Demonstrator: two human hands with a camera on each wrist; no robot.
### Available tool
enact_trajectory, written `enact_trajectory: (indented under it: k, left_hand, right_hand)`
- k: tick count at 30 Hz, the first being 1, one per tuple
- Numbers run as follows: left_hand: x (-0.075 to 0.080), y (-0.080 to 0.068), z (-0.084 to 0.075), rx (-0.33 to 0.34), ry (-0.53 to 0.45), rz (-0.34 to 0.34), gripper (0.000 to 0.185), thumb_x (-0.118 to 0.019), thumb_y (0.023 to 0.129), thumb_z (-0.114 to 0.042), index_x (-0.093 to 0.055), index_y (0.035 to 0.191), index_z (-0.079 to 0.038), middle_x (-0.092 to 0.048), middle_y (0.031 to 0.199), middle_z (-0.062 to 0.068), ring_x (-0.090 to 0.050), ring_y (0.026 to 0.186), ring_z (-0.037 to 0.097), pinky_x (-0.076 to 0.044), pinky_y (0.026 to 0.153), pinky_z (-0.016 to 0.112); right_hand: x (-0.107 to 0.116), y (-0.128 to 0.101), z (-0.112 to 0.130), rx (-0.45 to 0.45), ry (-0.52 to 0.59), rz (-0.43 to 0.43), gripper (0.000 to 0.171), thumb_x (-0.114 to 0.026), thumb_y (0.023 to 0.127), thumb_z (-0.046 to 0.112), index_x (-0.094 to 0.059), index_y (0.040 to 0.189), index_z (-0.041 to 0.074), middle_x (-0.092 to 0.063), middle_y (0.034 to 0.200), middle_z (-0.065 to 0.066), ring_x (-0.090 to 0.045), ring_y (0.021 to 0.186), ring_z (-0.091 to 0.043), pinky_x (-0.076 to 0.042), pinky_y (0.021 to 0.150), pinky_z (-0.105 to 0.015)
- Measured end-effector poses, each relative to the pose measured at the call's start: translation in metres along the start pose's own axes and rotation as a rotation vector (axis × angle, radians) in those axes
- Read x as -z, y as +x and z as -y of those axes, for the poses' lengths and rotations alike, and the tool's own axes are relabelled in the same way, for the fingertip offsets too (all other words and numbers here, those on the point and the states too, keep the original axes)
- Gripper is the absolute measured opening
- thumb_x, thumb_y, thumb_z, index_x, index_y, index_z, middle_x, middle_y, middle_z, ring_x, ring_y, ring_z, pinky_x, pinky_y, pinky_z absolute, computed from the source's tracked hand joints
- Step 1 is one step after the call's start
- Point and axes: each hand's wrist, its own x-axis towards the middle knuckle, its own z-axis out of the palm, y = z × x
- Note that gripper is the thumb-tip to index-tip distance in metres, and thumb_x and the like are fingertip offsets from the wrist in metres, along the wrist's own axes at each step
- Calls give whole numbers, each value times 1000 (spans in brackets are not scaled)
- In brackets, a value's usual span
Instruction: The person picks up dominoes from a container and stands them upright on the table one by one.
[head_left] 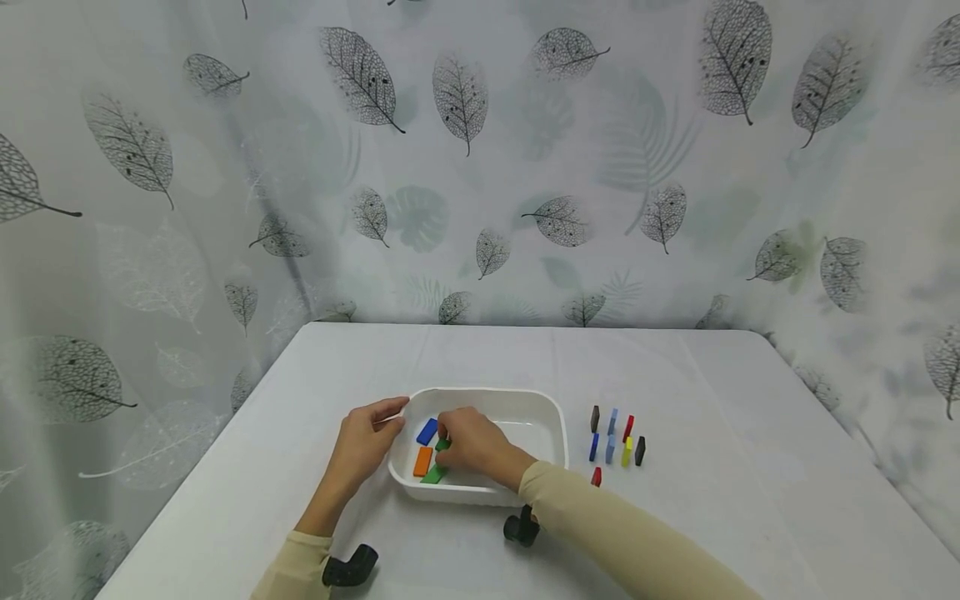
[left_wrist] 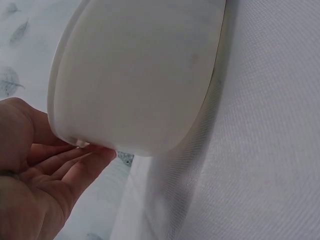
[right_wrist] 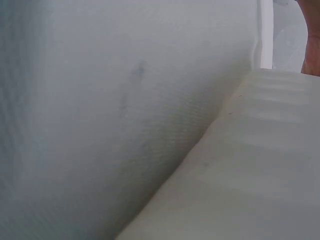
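A white plastic tray [head_left: 525, 429] stands on the table. My left hand [head_left: 362, 442] grips its left end at the rim; in the left wrist view that hand [left_wrist: 45, 175] has its fingers against the tray's outer wall [left_wrist: 135, 80]. Reaching over the near rim, my right hand [head_left: 480, 442] pinches a small green block [head_left: 442, 446] inside the tray. Beside it lie a blue block [head_left: 427, 432], an orange block [head_left: 423, 462] and another green block [head_left: 433, 475]. The right wrist view shows mainly the tray's ribbed side [right_wrist: 250, 165], with a sliver of the hand [right_wrist: 313, 40].
To the tray's right, several thin blocks stand on the white table [head_left: 735, 467], among them a yellow block [head_left: 627, 452], a black block [head_left: 640, 451] and a red block [head_left: 596, 477]. A leaf-print curtain [head_left: 495, 192] hangs behind the table.
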Motion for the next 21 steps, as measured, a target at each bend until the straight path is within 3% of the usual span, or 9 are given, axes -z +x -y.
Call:
enact_trajectory:
  k: [10,21]
  left_hand:
    - [-1,-1,-1,0,-2,0,34,-67,100,-5,-69,134,-3,-67,134,18,-66,118,38,-53,97,47]
    - [-1,-1,-1,6,6,6,34,-66,100,-4,-69,135,-2,-66,136,17,-64,121,38,-52,98,47]
  right_hand:
    - [0,-4,2,-8,-23,20,21,-87,84,17,-71,95,9,-57,77,5,-54,74,-13,-49,67,-24]
    - [8,-14,2,7,38,-60,19,-85,86,15,-75,100,8,-63,81,5,-55,77,-12,-53,72,-23]
